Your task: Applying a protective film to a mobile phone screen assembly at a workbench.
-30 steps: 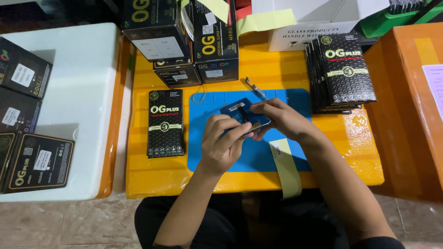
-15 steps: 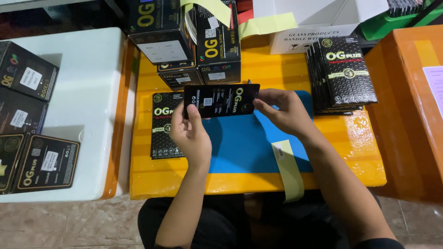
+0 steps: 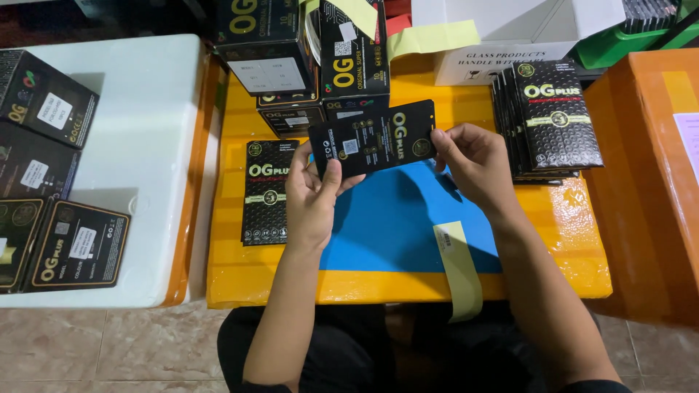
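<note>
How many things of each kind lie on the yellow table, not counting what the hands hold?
Blue mat: 1
Flat black packs lying alone: 1
Fanned stacks of black packs: 1
Black cartons: 4 visible
Yellow paper strips: 1
Total: 8

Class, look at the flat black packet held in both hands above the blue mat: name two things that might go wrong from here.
1. The flat black packet is pinched only at its ends by the left hand and right hand; it might slip or bend.
2. The stack of black packets sits close beside the right hand; an elbow or wrist could topple it.
</note>
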